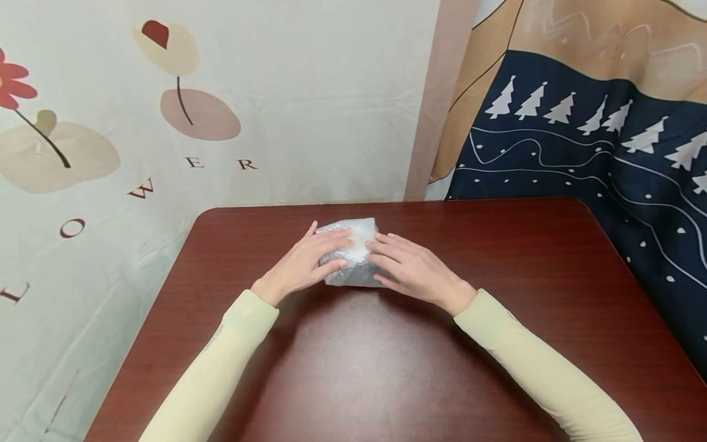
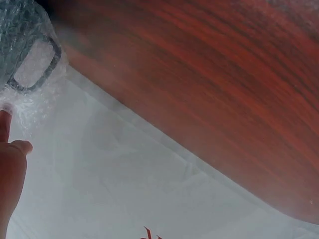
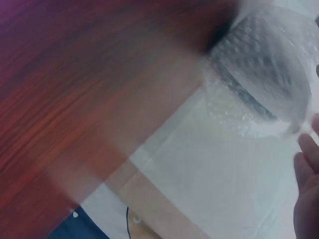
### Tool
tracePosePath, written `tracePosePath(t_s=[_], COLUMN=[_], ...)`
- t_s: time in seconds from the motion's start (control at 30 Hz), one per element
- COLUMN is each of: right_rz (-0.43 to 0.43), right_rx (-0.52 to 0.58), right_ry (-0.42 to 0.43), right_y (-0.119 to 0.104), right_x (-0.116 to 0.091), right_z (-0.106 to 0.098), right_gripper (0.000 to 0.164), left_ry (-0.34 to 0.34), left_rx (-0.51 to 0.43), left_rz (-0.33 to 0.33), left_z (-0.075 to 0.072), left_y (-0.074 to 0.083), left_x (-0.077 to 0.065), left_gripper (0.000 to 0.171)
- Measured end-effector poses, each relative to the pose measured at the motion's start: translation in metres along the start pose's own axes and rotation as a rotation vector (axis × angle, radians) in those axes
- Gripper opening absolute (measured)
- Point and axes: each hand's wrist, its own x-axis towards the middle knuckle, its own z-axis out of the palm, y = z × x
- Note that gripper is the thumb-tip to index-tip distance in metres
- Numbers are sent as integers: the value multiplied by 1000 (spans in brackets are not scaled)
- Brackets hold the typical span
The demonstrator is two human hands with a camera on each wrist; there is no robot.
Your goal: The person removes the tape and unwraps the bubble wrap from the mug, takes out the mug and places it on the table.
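A boxy package in clear bubble wrap (image 1: 358,274) lies toward the far side of the brown table. Across its left side and top rests my left hand (image 1: 301,261), fingers extended and thumb lying near the front. My right hand (image 1: 417,270) touches the right side with its fingers stretched forward. In the left wrist view, a dark rounded outline shows through the bubble wrap (image 2: 30,55), beside part of the left hand (image 2: 11,169). The right wrist view has the wrapped package (image 3: 259,74) near the right fingers (image 3: 310,149). What is inside is blurred by the wrap.
The dark reddish-brown table (image 1: 342,368) has rounded far corners. Behind it hangs a pale cloth (image 1: 331,110) with flower prints and letters. A navy cloth (image 1: 530,147) with white trees hangs at the right.
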Motion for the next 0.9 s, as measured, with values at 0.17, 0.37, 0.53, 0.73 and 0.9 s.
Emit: tracePosePath(t_s=[0.17, 0.37, 0.53, 0.73, 0.9], right_rz=[-65, -114, -150, -150, -161], right_rx=[-52, -91, -148, -194, -216], right_ry=[-25, -23, -7, -14, -2], right_y=[1, -2, -5, -8, -10], right_x=[0, 4, 3, 5, 8], right_z=[6, 15, 18, 20, 23], right_gripper=[39, 28, 25, 16, 14], left_ry=[-10, -11, -18, -13, -15], left_rx=[-36, -58, -64, -70, -79], left_rz=[-17, -8, -4, -10, -23], left_z=[-1, -1, -1, -1, -2], left_y=[-2, -1, 1, 1, 1], left_x=[1, 2, 1, -1, -3], left_gripper=[44, 47, 47, 47, 47])
